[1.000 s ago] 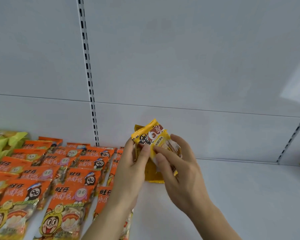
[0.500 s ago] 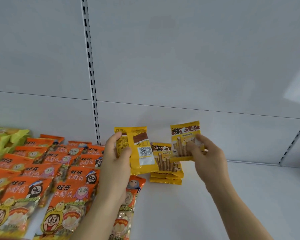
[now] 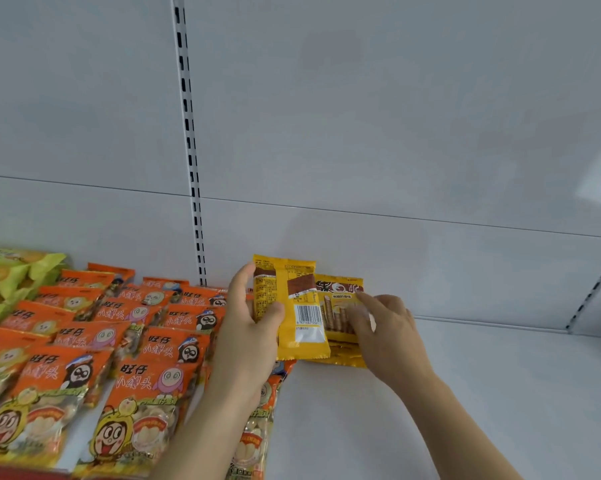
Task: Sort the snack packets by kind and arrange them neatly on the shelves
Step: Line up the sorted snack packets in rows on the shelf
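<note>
Your left hand (image 3: 249,336) grips a yellow packet (image 3: 294,306) upright, back side toward you: the thumb lies across its front near the left edge, the fingers curl behind it, and a barcode and a brown band show on the face you see. Your right hand (image 3: 384,332) rests with fingers fairly straight on top of a stack of yellow packets (image 3: 339,304) lying on the white shelf (image 3: 465,393); the fingertips press on the top packet's printed front, where wafer sticks and a brown title strip are visible, and nothing is curled round it. That stack sits close to the back panel (image 3: 396,133), just right of the slotted upright (image 3: 191,168), and the packet in your left hand overlaps the stack's left edge from in front, so you cannot tell whether the two touch. How many packets the stack holds is unclear; only layered lower edges show beneath your right hand. Left of your left forearm, orange packets (image 3: 132,341) with cartoon faces lie in overlapping rows that run from the back panel to the front of the shelf, and one more of these lies partly under your left wrist. Farther left, at the frame's edge, green packets (image 3: 11,275) are heaped against the back panel. A second slotted upright (image 3: 593,292) stands at the far right, well apart from both hands.
</note>
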A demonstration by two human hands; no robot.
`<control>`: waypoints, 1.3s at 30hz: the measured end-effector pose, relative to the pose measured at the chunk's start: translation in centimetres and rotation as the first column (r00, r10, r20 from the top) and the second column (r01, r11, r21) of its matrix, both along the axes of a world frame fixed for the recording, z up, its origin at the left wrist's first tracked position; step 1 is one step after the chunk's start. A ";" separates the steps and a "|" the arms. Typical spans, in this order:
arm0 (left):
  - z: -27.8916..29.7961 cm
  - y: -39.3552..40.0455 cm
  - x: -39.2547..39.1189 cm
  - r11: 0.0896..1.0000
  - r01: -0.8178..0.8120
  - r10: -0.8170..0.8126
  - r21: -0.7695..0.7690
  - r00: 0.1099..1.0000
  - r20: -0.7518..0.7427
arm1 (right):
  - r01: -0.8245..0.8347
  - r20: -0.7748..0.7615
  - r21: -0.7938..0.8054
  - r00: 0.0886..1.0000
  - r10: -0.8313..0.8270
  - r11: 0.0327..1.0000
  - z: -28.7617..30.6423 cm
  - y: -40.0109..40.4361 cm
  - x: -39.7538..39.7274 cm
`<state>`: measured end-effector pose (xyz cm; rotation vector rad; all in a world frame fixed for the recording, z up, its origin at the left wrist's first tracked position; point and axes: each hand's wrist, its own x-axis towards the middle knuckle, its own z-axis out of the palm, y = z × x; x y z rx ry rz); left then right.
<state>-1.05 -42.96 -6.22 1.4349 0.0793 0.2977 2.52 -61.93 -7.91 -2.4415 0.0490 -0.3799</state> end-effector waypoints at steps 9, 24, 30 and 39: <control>0.7 -1.5 0.1 0.990 0.049 -0.059 0.136 0.996 0.069 | -0.094 0.109 0.313 0.992 0.063 0.945 3.5 2.3 -3.5; 1.2 -2.5 0.0 0.994 -0.007 -0.002 0.107 0.996 0.084 | -0.247 0.550 0.160 0.826 0.122 0.956 0.4 2.5 -4.0; 1.4 -1.9 0.1 0.999 0.002 -0.005 0.052 0.999 0.041 | -0.249 0.266 0.407 0.953 0.147 0.879 1.5 1.3 -4.0; 1.7 -1.4 1.7 0.673 -0.005 -0.113 0.739 0.987 0.111 | 0.015 0.150 0.620 0.979 -0.137 0.785 2.8 0.4 -1.6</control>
